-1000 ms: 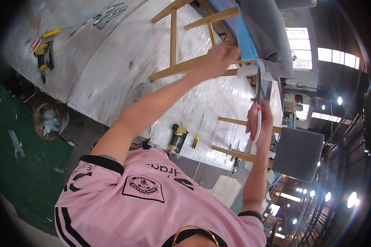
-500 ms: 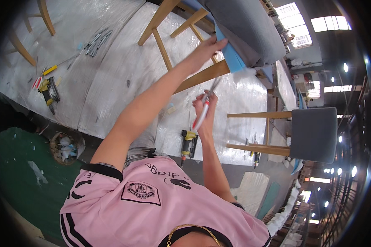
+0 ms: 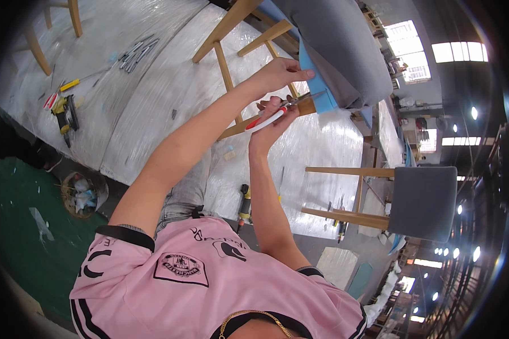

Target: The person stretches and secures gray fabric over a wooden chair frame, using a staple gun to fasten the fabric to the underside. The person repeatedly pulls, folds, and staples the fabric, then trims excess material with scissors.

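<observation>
My left hand (image 3: 280,77) pinches the edge of a light blue sheet (image 3: 320,93) that hangs from the underside of a grey upholstered chair (image 3: 345,39) with wooden legs. Close below it, my right hand (image 3: 272,127) is closed around scissors (image 3: 268,118) with red and white handles. The scissor blades reach to the blue sheet near its lower corner, above a wooden leg. How far the blades are apart is hard to make out. Under the grey cover, a loose darker fabric flap shows beside the blue sheet.
A plastic-covered table (image 3: 152,101) bears the chair. A staple gun (image 3: 245,204) lies near me, partly behind my right forearm. Another staple gun (image 3: 65,120), a yellow-handled screwdriver (image 3: 70,85) and several metal rods (image 3: 138,53) lie at left. A second grey chair (image 3: 421,203) is at right.
My right hand has moved up and left with the scissors, bringing the blades to the blue sheet. My left hand keeps its hold on the sheet's edge. The view has shifted slightly.
</observation>
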Demonstrator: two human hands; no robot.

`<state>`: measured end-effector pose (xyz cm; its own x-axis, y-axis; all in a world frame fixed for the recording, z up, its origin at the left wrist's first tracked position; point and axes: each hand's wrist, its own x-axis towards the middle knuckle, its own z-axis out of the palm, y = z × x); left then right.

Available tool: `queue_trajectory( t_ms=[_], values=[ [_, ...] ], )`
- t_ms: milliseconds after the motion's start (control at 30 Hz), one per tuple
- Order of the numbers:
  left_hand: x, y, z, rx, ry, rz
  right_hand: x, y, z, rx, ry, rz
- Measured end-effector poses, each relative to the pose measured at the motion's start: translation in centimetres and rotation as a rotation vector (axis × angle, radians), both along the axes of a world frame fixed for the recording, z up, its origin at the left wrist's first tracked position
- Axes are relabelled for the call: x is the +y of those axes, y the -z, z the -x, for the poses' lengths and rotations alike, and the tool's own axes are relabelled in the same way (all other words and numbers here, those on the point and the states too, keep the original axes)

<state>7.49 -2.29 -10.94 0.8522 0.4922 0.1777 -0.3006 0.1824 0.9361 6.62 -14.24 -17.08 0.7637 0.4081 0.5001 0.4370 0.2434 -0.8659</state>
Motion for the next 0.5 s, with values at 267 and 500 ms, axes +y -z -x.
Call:
queue_trajectory(
  t_ms=[267, 500],
  values=[
    [0.3, 0.4, -0.1, -0.013, 0.011, -0.030, -0.3, -0.3, 0.6, -0.015, 0.074, 0.033],
    [-0.4, 0.6, -0.2, -0.045, -0.031, 0.038, -1.4, -0.2, 0.6, 0.088, 0.016, 0.022]
  ],
)
